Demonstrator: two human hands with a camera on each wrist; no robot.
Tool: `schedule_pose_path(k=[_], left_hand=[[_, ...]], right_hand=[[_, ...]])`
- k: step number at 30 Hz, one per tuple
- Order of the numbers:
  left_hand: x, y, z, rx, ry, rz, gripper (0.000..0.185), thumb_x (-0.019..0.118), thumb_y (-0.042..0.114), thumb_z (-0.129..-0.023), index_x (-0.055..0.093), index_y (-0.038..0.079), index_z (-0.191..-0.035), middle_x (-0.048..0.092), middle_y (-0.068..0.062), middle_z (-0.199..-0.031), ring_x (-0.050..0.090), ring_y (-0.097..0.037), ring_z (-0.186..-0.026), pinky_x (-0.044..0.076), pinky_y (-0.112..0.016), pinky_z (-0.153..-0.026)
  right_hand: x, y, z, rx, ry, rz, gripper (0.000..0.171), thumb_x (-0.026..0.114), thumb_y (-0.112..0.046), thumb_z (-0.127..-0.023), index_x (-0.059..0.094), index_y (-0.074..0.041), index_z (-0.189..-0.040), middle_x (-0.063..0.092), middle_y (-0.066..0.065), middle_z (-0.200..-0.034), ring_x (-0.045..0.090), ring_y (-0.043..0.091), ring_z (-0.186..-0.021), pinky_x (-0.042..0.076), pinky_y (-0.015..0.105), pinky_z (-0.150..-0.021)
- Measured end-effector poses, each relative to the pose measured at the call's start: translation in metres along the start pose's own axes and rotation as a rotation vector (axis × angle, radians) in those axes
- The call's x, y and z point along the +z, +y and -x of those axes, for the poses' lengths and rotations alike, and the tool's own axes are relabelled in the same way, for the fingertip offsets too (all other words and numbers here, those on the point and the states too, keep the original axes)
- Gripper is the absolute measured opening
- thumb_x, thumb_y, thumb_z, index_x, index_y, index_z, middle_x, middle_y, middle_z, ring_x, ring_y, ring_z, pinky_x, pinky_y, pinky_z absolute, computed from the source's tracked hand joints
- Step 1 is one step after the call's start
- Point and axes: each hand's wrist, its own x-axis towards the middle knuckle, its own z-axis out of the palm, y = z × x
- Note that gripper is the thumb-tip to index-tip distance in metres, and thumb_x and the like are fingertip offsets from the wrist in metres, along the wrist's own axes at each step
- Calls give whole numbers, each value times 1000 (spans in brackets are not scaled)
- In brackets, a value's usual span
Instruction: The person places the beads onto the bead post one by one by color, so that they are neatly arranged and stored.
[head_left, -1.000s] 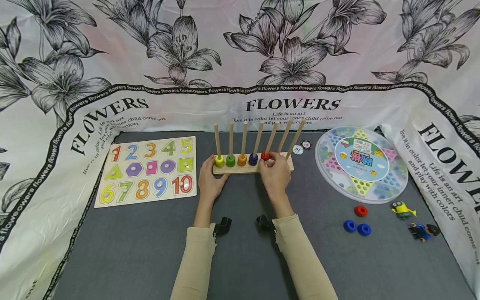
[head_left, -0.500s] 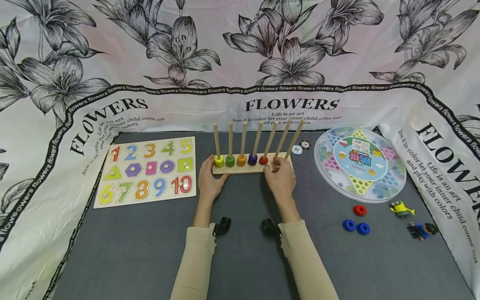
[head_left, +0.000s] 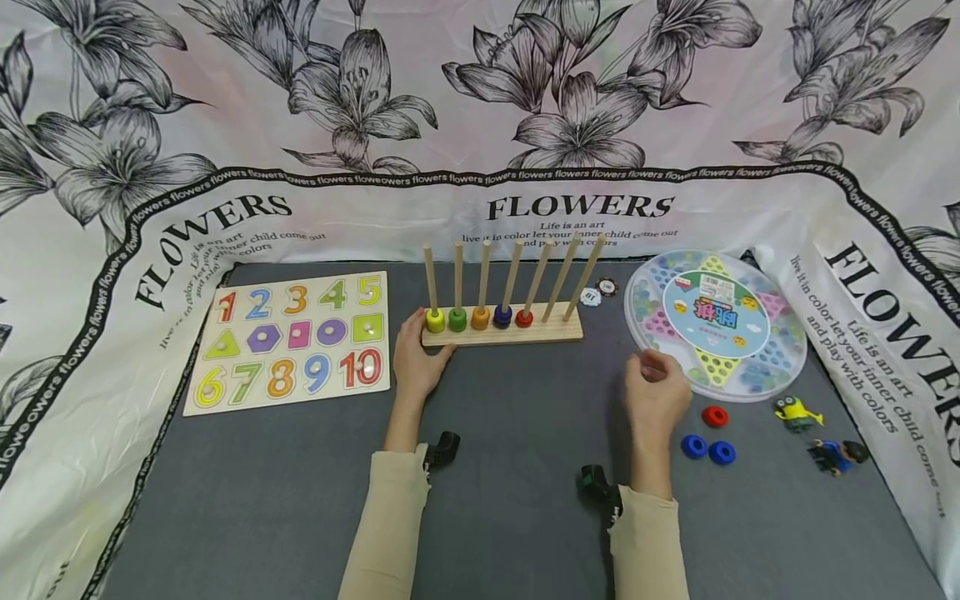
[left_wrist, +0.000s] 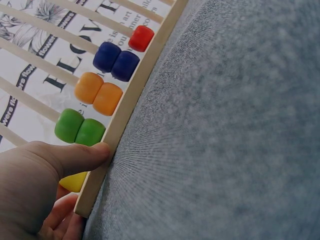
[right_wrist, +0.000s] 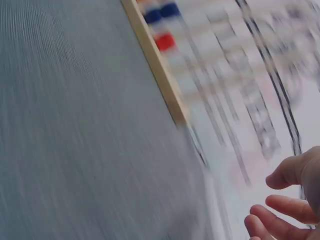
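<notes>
A wooden peg rack (head_left: 551, 334) stands at the back of the grey mat with yellow (head_left: 435, 320), green (head_left: 457, 319), orange (head_left: 481, 317), dark blue (head_left: 502, 316) and red (head_left: 524, 317) beads on its first pegs. My left hand (head_left: 416, 357) grips the rack's left end. In the left wrist view its thumb (left_wrist: 85, 152) presses the base (left_wrist: 135, 95) beside the green beads (left_wrist: 80, 127). My right hand (head_left: 654, 383) hovers over the mat with loosely curled fingers (right_wrist: 287, 197), holding nothing. It is just left of a red ring (head_left: 715, 416) and two blue rings (head_left: 693, 447).
A number puzzle board (head_left: 292, 340) lies at the left. A round marble game box (head_left: 716, 323) sits at the right, with two chips (head_left: 598, 293) behind the rack. Two small figures (head_left: 797, 412) lie at the right edge. Floral cloth (head_left: 480, 125) surrounds the mat.
My right hand left the red bead on the rack and swung right and toward me, close to the loose rings. The left hand has stayed on the rack.
</notes>
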Motion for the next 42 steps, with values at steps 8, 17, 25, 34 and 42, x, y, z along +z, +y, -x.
schedule_pose_path(k=[8,17,25,34,42], left_hand=[[-2,-1,-2,-9,3,-3,69,82,16,-81,51,-4,-139,45,-16,-148,40,-34,-137,34,-48,-112],[-3,1,-2,-3,1,-4,69,82,16,-81,51,-4,-139,45,-16,-148,40,-34,-137,34,-48,-112],[-3,0,0,-11,5,-1,69,82,15,-81,51,-4,-139,45,-17,-148,40,-34,-137,33,-48,-112],[-1,-1,1,-8,-6,-4,69,82,15,-81,51,-4,-139,44,-16,-148,40,-34,-137,33,-47,-112],[0,-1,0,-7,-7,-1,69,82,16,-81,51,-3,-140,44,-16,-149,40,-34,-138,33,-48,-112]], right_hand=[[-56,29,-19,145,230,106,30,61,-25,-86,76,-5,-104,68,-3,-81,43,-17,-59,42,20,-74],[-86,65,-21,307,138,238,47,64,-36,-88,68,-5,-123,66,16,-114,56,10,-88,38,53,-100],[-87,72,-17,311,22,294,55,64,-38,-89,63,1,-128,62,24,-124,54,40,-116,37,59,-99],[-87,74,-16,302,37,281,50,65,-35,-88,65,0,-123,63,23,-121,54,39,-113,37,58,-98],[-87,66,-15,288,96,252,46,66,-36,-86,70,-3,-117,68,19,-110,56,9,-81,42,51,-95]])
